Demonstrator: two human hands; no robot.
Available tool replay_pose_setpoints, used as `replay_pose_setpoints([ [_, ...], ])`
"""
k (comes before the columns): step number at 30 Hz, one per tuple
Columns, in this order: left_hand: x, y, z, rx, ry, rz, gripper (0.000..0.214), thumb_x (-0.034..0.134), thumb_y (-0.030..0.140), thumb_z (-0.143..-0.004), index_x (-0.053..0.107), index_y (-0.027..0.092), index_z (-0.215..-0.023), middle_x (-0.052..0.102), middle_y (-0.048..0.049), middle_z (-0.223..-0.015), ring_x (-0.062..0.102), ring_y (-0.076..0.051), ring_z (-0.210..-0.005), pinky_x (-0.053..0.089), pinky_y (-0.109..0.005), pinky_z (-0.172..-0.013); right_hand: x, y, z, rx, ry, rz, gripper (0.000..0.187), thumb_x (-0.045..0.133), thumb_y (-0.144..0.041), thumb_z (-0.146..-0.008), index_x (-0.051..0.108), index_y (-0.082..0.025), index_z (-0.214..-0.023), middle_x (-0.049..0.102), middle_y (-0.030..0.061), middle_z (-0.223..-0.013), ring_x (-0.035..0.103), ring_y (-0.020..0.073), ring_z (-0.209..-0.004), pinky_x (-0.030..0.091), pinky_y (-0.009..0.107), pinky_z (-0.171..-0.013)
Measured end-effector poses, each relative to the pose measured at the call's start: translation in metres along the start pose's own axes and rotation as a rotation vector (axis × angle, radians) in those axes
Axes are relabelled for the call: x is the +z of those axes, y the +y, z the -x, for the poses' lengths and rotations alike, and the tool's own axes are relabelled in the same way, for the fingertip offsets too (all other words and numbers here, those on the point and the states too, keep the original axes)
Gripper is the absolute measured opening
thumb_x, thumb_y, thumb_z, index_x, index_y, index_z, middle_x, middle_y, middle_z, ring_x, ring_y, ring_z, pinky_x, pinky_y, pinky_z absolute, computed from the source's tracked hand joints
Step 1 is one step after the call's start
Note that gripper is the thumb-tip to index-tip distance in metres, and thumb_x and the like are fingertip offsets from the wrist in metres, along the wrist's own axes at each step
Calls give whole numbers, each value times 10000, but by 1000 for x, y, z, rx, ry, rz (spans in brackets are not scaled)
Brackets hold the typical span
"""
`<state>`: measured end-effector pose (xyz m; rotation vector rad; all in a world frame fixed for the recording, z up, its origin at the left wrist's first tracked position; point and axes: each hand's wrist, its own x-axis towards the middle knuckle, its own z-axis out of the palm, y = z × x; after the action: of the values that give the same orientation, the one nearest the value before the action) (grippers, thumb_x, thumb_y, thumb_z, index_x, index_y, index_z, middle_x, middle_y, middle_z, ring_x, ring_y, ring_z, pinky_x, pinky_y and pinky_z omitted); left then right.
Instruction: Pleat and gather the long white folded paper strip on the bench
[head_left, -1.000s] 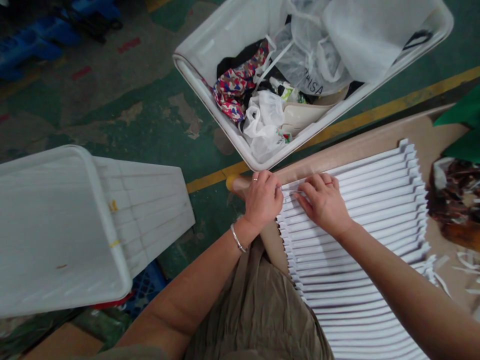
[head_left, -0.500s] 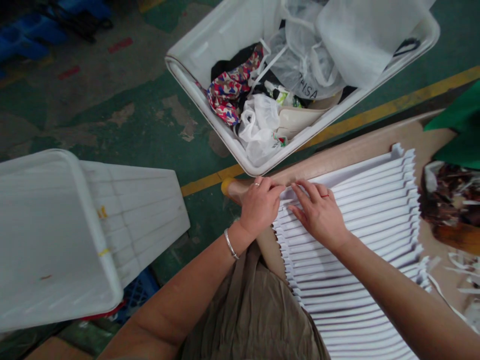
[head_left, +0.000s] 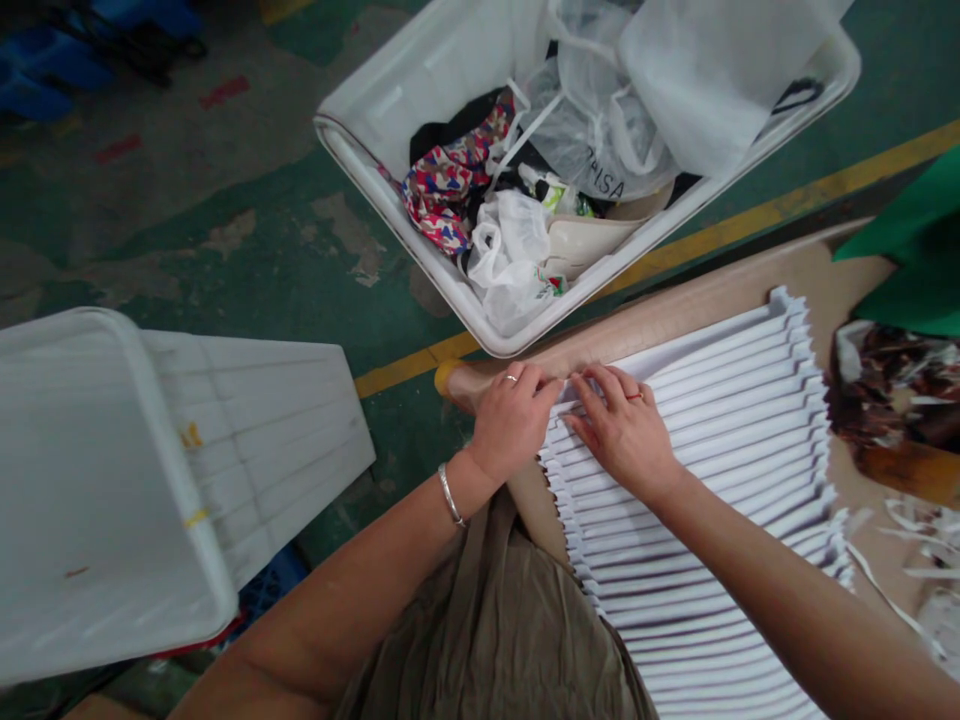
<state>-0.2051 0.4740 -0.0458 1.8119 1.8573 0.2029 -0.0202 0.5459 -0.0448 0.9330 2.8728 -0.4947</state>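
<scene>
A row of overlapping white folded sheets [head_left: 735,420], with notched ends, is fanned out on the brown work surface. At the far left corner of the row, my left hand [head_left: 514,420] pinches the end of the top white sheet, its fingers curled. A ring and a silver bangle are on that arm. My right hand [head_left: 624,428] is just beside it, fingers bent over the same sheet's edge, with thumb and fingertips pressed on it. The fingertips of both hands nearly meet, and they partly hide the sheet's corner.
Beyond the table's padded edge [head_left: 667,305] stands a white bin [head_left: 491,338] of bags and cloth. Another white bin [head_left: 150,400] is at left. On the right are green material [head_left: 911,260], a box of brown scraps [head_left: 900,385] and white offcuts [head_left: 922,530].
The view has shifted slightly, so the bins and table appear a little further left. Both hands stay at the same corner of the sheet, with their fingers barely changed.
</scene>
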Motion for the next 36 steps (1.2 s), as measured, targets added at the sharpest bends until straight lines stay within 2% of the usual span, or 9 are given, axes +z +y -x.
replay_pose_setpoints([
  [3, -6, 1, -4, -72, -27, 40, 238, 473, 178, -993, 676, 182, -1117, 648, -112, -1094, 547, -276, -1091, 493, -425, -959, -3, 3, 5, -7, 33, -22, 398, 530, -407, -1019, 627, -153, -1309, 627, 167, -1328, 527, 301, -1193, 423, 435, -957],
  [7, -13, 0, -12, -198, -56, 113, 99, 596, 162, -884, 656, 194, -956, 657, -97, -1040, 571, -285, -1088, 510, -419, -942, -13, 3, 7, -59, 65, -33, 278, 507, -368, -1041, 706, -175, -1024, 709, 101, -1039, 594, 233, -932, 409, 386, -888],
  [11, -20, -3, -19, -248, -146, 171, 98, 625, 118, -798, 645, 212, -816, 681, -66, -944, 608, -264, -1009, 513, -390, -877, -25, -6, -4, -6, -40, -13, 335, 450, -342, -1063, 679, -191, -871, 674, 48, -783, 580, 190, -728, 367, 359, -767],
  [16, -23, -8, -17, -291, -226, 314, 118, 606, 132, -800, 683, 201, -856, 720, -55, -966, 658, -230, -942, 512, -350, -812, -34, -23, -26, 128, -271, -92, 260, 445, -294, -1051, 663, -193, -951, 706, 53, -951, 623, 185, -764, 350, 336, -701],
  [21, -14, -13, -13, -302, -286, 516, 146, 614, 141, -800, 721, 172, -894, 771, -59, -953, 693, -232, -932, 518, -341, -825, -34, -30, -36, 251, -368, -172, 232, 512, -359, -1018, 682, -202, -1007, 714, 52, -1024, 673, 228, -884, 381, 342, -712],
  [24, -12, -15, -11, -264, -254, 591, 194, 607, 112, -801, 741, 167, -931, 784, -56, -995, 700, -226, -969, 516, -335, -880, -31, -31, -36, 266, -367, -176, 235, 523, -373, -999, 681, -198, -1007, 715, 58, -1020, 679, 235, -887, 390, 343, -707],
  [29, -11, -18, -10, -202, -211, 657, 181, 609, 116, -816, 750, 165, -918, 785, -47, -967, 702, -214, -941, 518, -314, -861, -28, -29, -34, 251, -323, -153, 241, 441, -274, -981, 656, -182, -920, 704, 74, -963, 667, 221, -836, 392, 345, -716],
  [33, -13, -13, -10, -300, -203, 559, 212, 589, 96, -807, 738, 171, -938, 783, -60, -989, 708, -226, -936, 538, -329, -850, -29, -27, -28, 214, -248, -207, 207, 445, -253, -958, 618, -181, -872, 679, 63, -908, 639, 204, -796, 392, 345, -718],
  [36, -16, -7, -12, -371, -186, 448, 233, 593, 82, -796, 717, 168, -973, 774, -79, -1020, 707, -246, -980, 543, -366, -912, -30, -23, -18, 179, -136, -289, 169, 456, -231, -940, 579, -182, -834, 643, 50, -858, 596, 180, -739, 394, 336, -709],
])
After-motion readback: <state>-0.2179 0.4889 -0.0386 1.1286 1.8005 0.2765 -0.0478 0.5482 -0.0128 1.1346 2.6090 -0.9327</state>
